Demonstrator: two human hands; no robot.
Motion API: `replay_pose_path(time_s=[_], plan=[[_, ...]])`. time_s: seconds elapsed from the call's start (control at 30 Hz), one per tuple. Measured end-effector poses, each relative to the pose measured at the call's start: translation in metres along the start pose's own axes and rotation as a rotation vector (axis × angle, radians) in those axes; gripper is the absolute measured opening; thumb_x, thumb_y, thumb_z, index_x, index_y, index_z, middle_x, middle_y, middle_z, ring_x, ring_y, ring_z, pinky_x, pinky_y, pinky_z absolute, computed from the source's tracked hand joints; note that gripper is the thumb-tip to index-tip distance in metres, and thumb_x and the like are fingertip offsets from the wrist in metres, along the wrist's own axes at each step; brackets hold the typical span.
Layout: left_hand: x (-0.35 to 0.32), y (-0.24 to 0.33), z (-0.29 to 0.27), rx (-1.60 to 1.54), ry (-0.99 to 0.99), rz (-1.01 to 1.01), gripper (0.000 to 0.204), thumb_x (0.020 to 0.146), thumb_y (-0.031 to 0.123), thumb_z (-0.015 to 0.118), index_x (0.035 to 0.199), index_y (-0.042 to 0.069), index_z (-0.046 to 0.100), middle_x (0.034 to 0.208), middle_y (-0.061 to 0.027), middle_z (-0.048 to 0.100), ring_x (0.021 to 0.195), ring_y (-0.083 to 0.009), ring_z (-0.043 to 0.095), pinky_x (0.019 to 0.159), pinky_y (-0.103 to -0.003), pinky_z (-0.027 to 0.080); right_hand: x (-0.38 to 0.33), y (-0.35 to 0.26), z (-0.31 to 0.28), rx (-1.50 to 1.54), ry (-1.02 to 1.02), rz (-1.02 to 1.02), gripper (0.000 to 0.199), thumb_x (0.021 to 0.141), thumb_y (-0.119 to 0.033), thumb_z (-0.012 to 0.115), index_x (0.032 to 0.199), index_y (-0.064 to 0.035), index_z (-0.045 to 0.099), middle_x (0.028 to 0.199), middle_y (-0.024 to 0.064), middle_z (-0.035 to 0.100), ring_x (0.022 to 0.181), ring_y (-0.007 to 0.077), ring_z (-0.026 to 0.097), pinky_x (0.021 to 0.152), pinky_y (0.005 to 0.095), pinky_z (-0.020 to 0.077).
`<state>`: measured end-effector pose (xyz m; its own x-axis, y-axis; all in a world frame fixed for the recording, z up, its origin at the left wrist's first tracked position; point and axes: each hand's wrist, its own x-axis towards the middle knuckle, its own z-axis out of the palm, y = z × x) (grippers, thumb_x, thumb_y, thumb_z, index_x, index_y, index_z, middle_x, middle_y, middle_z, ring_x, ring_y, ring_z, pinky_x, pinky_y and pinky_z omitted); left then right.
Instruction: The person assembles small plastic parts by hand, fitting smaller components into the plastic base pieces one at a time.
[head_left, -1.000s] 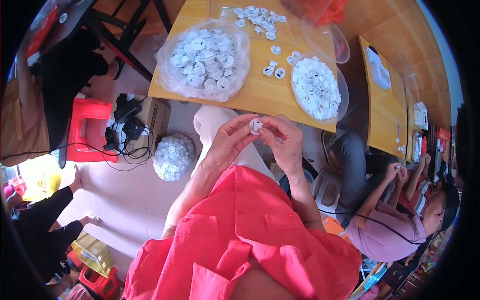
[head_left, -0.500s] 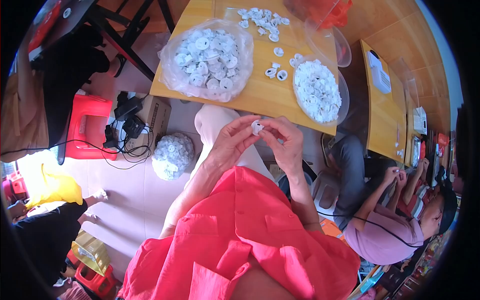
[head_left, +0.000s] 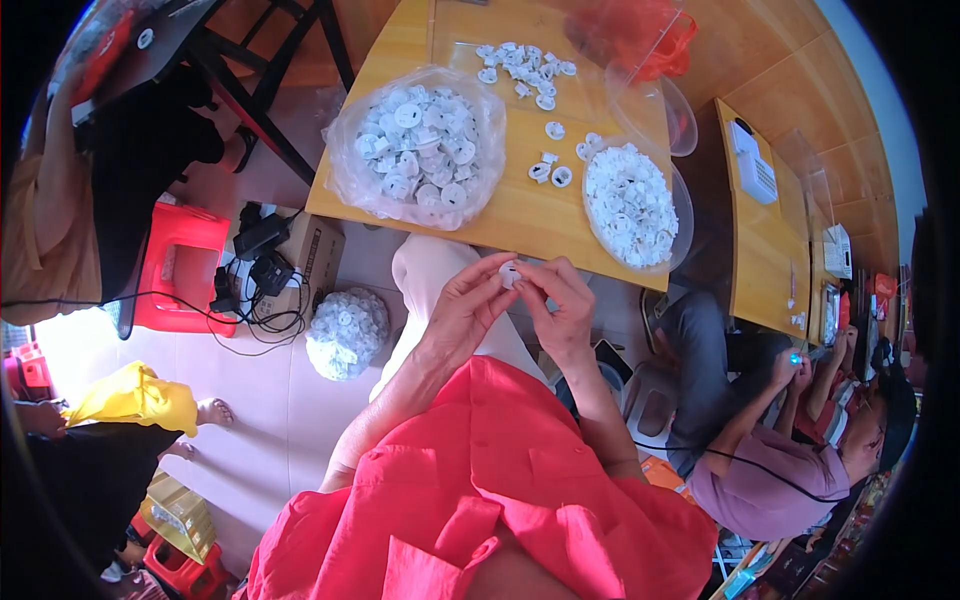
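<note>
My left hand (head_left: 468,308) and my right hand (head_left: 561,306) meet in front of the wooden table (head_left: 520,215), just below its near edge. Together they pinch one small white round plastic part (head_left: 510,273) between their fingertips. On the table lies a clear bag of the same white parts (head_left: 415,145) at the left. A clear bowl heaped with smaller white parts (head_left: 630,205) stands at the right. Several loose white parts (head_left: 525,70) are scattered between them and toward the far edge.
A second bag of white parts (head_left: 345,332) sits on the floor by a cardboard box with cables (head_left: 275,275). A red stool (head_left: 185,265) stands at the left. Another person (head_left: 770,450) sits at my right, hands at a second wooden table (head_left: 770,260).
My hands have stayed in place with the white part between them; only the fingers shifted slightly. A person in yellow at the lower left has moved.
</note>
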<state>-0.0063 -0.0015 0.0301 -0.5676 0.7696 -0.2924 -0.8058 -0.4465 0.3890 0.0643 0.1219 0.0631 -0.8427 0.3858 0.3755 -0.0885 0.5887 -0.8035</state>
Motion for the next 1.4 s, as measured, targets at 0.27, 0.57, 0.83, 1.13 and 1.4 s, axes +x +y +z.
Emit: replay_pose_path(time_s=[0.27, 0.57, 0.83, 1.13, 1.4], plan=[[0.002, 0.002, -0.002, 0.452, 0.056, 0.118, 0.023, 0.088, 0.009, 0.057, 0.11, 0.003, 0.057, 0.093, -0.0026, 0.062, 0.083, -0.0083, 0.056, 0.075, -0.023, 0.046, -0.006, 0.003, 0.009, 0.054, 0.064, 0.067, 0.024, 0.073, 0.009, 0.065, 0.095, -0.0008, 0.064, 0.081, 0.0077, 0.054, 0.066, 0.0138, 0.057, 0.056, 0.0225, 0.0469], [0.006, -0.003, -0.006, 0.416, 0.038, 0.193, 0.01, 0.087, 0.005, 0.056, 0.096, 0.003, 0.056, 0.09, -0.0034, 0.06, 0.083, -0.011, 0.057, 0.074, -0.025, 0.048, -0.01, 0.01, 0.018, 0.315, 0.03, 0.236, 0.018, 0.077, 0.008, 0.062, 0.094, 0.003, 0.06, 0.087, 0.0069, 0.056, 0.074, 0.0127, 0.062, 0.062, 0.0211, 0.0512], [0.007, -0.005, -0.008, 0.363, 0.073, 0.167, 0.011, 0.087, 0.004, 0.055, 0.097, 0.004, 0.053, 0.094, -0.0039, 0.057, 0.085, -0.0119, 0.058, 0.078, -0.027, 0.05, -0.017, 0.017, 0.022, 0.426, 0.099, 0.355, 0.012, 0.077, 0.005, 0.064, 0.088, 0.0018, 0.062, 0.081, 0.0053, 0.057, 0.069, 0.0097, 0.06, 0.058, 0.0196, 0.0473], [0.003, -0.003, -0.011, 0.733, 0.083, 0.286, 0.016, 0.083, 0.0, 0.059, 0.1, 0.001, 0.061, 0.095, -0.005, 0.057, 0.083, -0.0122, 0.059, 0.075, -0.024, 0.049, -0.019, 0.017, 0.021, 0.267, 0.039, 0.319, 0.01, 0.076, 0.004, 0.064, 0.085, 0.0006, 0.062, 0.078, 0.0048, 0.057, 0.066, 0.0099, 0.059, 0.058, 0.0197, 0.0469], [0.005, -0.007, -0.017, 0.721, 0.12, 0.34, 0.014, 0.081, -0.003, 0.061, 0.095, -0.002, 0.063, 0.095, -0.0067, 0.056, 0.079, -0.0133, 0.062, 0.071, -0.022, 0.048, -0.021, 0.019, 0.027, 0.245, 0.043, 0.335, 0.008, 0.075, 0.003, 0.063, 0.083, 0.0007, 0.06, 0.074, 0.0071, 0.056, 0.061, 0.0127, 0.057, 0.054, 0.0222, 0.0452]])
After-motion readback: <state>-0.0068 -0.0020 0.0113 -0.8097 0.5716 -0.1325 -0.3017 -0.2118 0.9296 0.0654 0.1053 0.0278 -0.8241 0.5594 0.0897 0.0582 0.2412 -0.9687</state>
